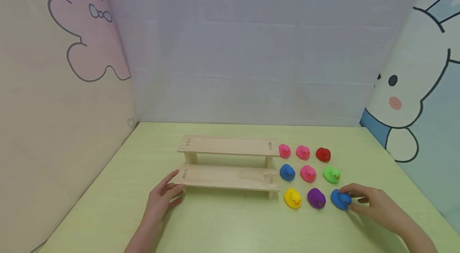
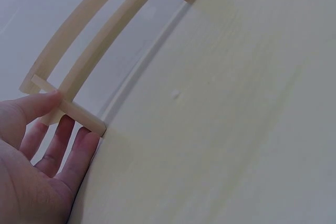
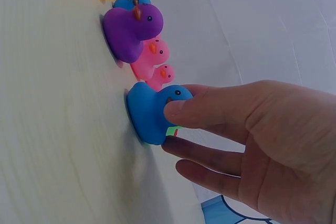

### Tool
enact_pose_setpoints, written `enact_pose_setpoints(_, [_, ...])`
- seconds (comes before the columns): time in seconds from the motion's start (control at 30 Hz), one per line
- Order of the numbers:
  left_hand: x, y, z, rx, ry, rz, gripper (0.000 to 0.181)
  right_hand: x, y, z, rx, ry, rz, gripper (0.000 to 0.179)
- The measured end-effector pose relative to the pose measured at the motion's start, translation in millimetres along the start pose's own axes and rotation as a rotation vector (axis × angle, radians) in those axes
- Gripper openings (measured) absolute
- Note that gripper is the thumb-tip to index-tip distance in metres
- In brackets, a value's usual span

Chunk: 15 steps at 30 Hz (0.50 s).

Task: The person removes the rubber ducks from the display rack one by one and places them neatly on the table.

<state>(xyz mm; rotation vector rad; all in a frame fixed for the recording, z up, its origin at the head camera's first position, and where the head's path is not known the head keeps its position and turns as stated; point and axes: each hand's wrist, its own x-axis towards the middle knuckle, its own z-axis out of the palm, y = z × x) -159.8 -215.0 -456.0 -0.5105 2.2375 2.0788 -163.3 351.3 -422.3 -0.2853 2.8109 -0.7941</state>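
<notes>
A two-tier wooden shelf (image 1: 230,176) stands on the table. My left hand (image 1: 161,198) holds its left end at the lower tier, with the thumb (image 2: 39,104) on the plank's end and the other fingers by the leg (image 2: 84,117). At the front right, my right hand (image 1: 373,205) grips a blue rubber duck (image 3: 146,111) by the head between thumb and fingers. The duck sits on or just above the table; I cannot tell which. Beside it are a purple duck (image 1: 316,198) and a yellow duck (image 1: 293,198).
Behind these stand another blue duck (image 1: 287,172), a pink duck (image 1: 308,173) and a green duck (image 1: 331,174). The back row has two more pink ducks (image 1: 303,152) and a red one (image 1: 323,155). Printed curtains enclose the table (image 1: 223,229).
</notes>
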Motion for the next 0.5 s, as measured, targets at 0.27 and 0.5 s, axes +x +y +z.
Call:
enact_pose_setpoints(0.27, [-1.0, -0.6, 0.2, 0.006, 0.003, 0.007, 0.063, 0.2, -0.4, 0.2, 0.009, -0.014, 0.016, 0.035])
enact_pose_setpoints(0.5, [-0.3, -0.7, -0.1, 0.005, -0.003, -0.003, 0.063, -1.1, 1.5, 1.0, 0.008, -0.013, -0.001, 0.040])
